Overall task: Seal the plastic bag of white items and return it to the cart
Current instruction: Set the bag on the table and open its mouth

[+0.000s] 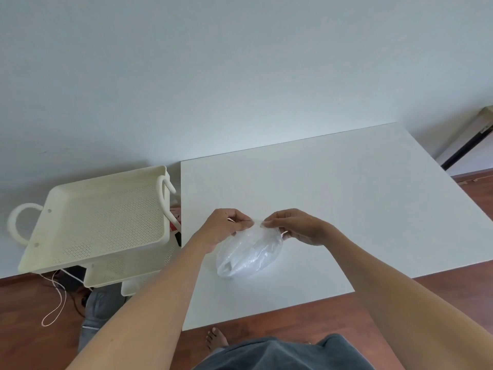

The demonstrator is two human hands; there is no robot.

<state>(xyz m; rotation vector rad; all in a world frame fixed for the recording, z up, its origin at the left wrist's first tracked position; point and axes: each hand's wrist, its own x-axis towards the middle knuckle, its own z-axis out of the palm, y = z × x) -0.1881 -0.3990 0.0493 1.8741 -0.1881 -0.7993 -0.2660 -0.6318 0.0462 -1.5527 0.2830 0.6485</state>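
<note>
A clear plastic bag (248,253) with white items inside lies on the white table (346,204), near its front left part. My left hand (222,227) pinches the bag's top edge from the left. My right hand (296,227) pinches the same edge from the right, fingertips almost meeting the left ones. The bag's body rests on the table below both hands. The cream perforated cart (98,220) stands to the left of the table, its top tray holding nothing that I can see.
The cart has loop handles on both sides and lower trays beneath. A cord (57,303) lies on the wooden floor under the cart. A plain wall stands behind the table. My bare foot (216,339) shows below the table's front edge.
</note>
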